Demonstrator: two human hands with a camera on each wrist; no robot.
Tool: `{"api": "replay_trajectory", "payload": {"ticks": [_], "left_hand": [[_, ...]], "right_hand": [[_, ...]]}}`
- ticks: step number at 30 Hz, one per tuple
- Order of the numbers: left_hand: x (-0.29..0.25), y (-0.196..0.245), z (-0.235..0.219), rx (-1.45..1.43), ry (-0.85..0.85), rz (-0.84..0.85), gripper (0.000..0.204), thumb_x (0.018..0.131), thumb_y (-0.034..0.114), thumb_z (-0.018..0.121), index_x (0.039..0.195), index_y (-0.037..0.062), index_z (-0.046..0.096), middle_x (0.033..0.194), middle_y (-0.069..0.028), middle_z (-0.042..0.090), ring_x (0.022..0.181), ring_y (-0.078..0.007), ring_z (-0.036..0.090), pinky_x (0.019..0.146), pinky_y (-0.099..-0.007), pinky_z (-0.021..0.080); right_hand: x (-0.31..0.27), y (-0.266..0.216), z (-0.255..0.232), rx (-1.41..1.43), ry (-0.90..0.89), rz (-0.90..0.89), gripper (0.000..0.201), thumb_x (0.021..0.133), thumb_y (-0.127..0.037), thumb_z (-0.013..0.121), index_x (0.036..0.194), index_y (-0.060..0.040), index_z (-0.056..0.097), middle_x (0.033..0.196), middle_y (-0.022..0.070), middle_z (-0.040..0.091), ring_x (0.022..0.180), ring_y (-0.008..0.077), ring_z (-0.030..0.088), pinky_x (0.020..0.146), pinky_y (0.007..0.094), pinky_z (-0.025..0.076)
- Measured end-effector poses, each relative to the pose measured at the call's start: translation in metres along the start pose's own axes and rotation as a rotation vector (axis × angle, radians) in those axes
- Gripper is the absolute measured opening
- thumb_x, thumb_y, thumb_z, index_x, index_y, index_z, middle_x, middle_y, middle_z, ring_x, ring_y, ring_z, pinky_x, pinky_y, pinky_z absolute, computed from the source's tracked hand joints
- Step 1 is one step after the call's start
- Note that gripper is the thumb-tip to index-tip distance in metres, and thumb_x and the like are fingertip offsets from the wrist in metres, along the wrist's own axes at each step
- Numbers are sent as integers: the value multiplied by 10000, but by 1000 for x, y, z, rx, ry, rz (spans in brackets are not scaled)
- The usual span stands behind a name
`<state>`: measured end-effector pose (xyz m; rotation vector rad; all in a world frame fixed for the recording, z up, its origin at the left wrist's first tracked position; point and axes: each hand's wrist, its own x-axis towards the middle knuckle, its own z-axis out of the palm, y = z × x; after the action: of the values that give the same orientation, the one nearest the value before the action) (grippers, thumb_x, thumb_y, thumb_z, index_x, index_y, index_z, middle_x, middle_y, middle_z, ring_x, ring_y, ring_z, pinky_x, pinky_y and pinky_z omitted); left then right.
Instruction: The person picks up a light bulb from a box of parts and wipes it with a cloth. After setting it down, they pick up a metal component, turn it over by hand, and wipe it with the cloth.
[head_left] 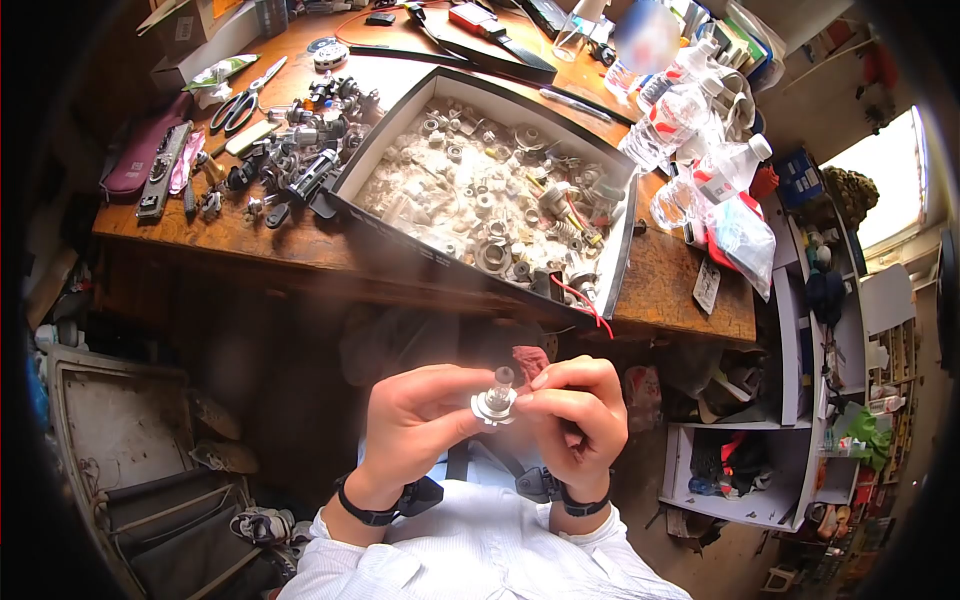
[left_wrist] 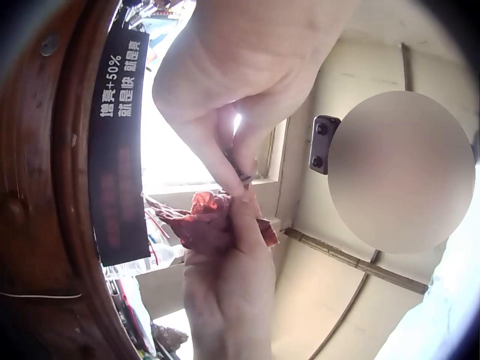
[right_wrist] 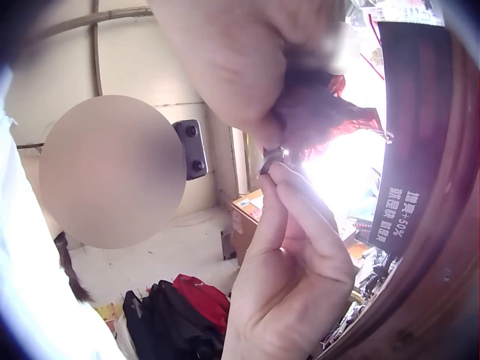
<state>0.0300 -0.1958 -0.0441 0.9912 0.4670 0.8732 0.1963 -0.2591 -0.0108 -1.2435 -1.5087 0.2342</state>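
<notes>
While you sit at the near edge of the wooden bench (head_left: pixel 300 245), both your hands meet in front of your chest around a small headlight bulb (head_left: pixel 496 398). Your left hand (head_left: pixel 420 420) has its fingers curled, with thumb and fingertips pinching the left side of the bulb's metal base. Your right hand (head_left: pixel 575 410) is curled too, its fingertips pinching the right side of that base, and a red rag (head_left: pixel 530 360) is bunched against its palm, sticking out on the far side. The bulb's glass tip points away from you, toward the bench.

From the left wrist, the fingers (left_wrist: pixel 225 142) of both hands come together on a small metal edge, with the red rag just below it. From the right wrist, the same meeting shows a dark ring pinched between the fingertips (right_wrist: pixel 281 180), the rag tucked above.

On the bench, well apart from your hands, an open box (head_left: pixel 620 255) holds a heap of pale small parts. Left of it lies a pile of dark metal pieces (head_left: pixel 290 150), with scissors (head_left: pixel 245 98) farther left. Clear plastic bottles (head_left: pixel 690 110) crowd the far right corner.
</notes>
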Motion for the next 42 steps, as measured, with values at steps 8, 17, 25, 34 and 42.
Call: {"api": "replay_trajectory", "payload": {"ticks": [8, 17, 25, 34, 42], "left_hand": [[0, 3, 4, -21, 6, 21, 301, 803, -60, 720, 1095, -84, 653, 1036, -132, 671, 930, -171, 668, 821, -279, 563], [-2, 10, 7, 334, 109, 170, 264, 750, -59, 758, 1001, -80, 681, 958, -157, 684, 854, -198, 698, 759, -273, 581], [-4, 13, 10, 519, 158, 335, 265, 754, -31, 743, 1016, -9, 713, 881, -103, 710, 748, -149, 690, 658, -240, 535], [0, 5, 3, -299, 11, -115, 266, 804, -37, 728, 1057, -73, 654, 968, -142, 705, 847, -190, 699, 707, -300, 599], [2, -7, 1, -57, -16, -28, 240, 771, 9, 765, 991, -36, 679, 873, -93, 700, 786, -152, 687, 654, -264, 557]], "right_hand": [[-2, 7, 1, 53, 10, -120, 294, 676, 50, 762, 937, -81, 726, 926, 60, 609, 776, 179, 603, 649, 280, 478], [1, -6, 2, -23, -88, -164, 349, 614, -19, 738, 961, -48, 743, 980, 58, 576, 807, 175, 582, 638, 251, 475], [-1, -10, 0, -24, -130, -113, 365, 600, 23, 720, 960, -42, 735, 977, 65, 572, 743, 154, 561, 622, 251, 465], [2, 3, -1, -65, -4, -8, 297, 709, 48, 751, 988, -49, 718, 896, 79, 623, 814, 194, 641, 800, 348, 545], [2, -8, -1, 58, -82, 187, 168, 808, 55, 684, 971, 17, 687, 916, 117, 626, 772, 178, 657, 636, 277, 552]]}}
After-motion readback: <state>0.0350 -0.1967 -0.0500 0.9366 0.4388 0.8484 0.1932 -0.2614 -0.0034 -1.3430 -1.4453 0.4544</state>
